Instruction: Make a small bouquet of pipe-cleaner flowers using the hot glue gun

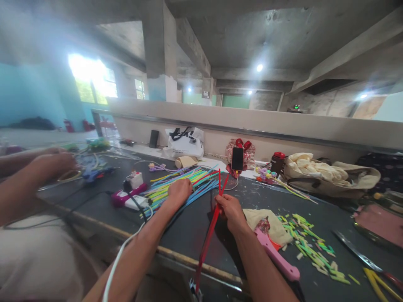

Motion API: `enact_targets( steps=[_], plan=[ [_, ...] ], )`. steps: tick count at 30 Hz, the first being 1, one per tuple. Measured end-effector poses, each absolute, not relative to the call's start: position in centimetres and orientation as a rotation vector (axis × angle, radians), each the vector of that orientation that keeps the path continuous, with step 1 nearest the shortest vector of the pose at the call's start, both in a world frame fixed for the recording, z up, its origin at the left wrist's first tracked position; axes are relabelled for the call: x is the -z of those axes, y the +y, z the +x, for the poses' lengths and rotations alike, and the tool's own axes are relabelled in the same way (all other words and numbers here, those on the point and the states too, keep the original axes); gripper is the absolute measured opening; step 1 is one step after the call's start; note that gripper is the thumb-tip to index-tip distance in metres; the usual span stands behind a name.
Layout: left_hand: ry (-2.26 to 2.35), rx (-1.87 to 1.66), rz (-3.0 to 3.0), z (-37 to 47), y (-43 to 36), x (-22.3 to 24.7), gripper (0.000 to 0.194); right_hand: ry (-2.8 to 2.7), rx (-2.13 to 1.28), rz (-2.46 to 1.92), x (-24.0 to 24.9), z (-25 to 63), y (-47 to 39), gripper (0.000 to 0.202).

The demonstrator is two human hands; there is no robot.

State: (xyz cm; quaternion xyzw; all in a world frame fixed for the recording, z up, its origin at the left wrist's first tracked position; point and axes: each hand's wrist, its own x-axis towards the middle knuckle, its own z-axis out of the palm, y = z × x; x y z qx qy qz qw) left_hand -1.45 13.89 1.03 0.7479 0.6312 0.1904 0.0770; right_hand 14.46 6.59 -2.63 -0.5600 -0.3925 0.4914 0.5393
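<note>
My left hand [179,191] rests over a spread pile of pipe cleaners [166,180] in yellow, blue, green and pink. Its fingers are curled closed, and a red pipe cleaner [201,180] lies right by the fingertips. What they grip, if anything, is hidden. In my right hand [231,209] several red pipe cleaners [211,228] are pinched; their lower ends slant down past the table's front edge and their upper ends fork apart. A pink glue gun [277,253] lies by my right forearm, on a beige cloth [262,220].
Cut green and yellow pieces [315,243] scatter at right, beside scissors [357,251]. A purple-white power strip [129,197] and white cable [126,243] sit left. Behind stand a phone [237,158], white bag [185,142] and dark bottle [277,162]. Another person's hands [56,165] work at far left.
</note>
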Motion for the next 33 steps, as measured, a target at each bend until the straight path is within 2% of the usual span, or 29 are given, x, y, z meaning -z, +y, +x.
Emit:
enact_targets(
  steps=[8, 16, 33],
  plan=[
    [1.534, -0.850, 1.901, -0.9, 13.5, -2.7, 0.024, -0.956, -1.134, -1.309, 2.3, 14.3, 6.3, 0.018],
    [1.000, -0.824, 1.621, 2.4, 8.0, -1.0, 0.022, -0.876, -1.032, -1.209, 2.3, 14.7, 6.8, 0.017],
    [0.910, -0.762, 1.515, 2.9, 6.3, 0.2, 0.019, -0.809, -1.001, -1.091, 2.2, 14.8, 6.9, 0.016]
  ],
)
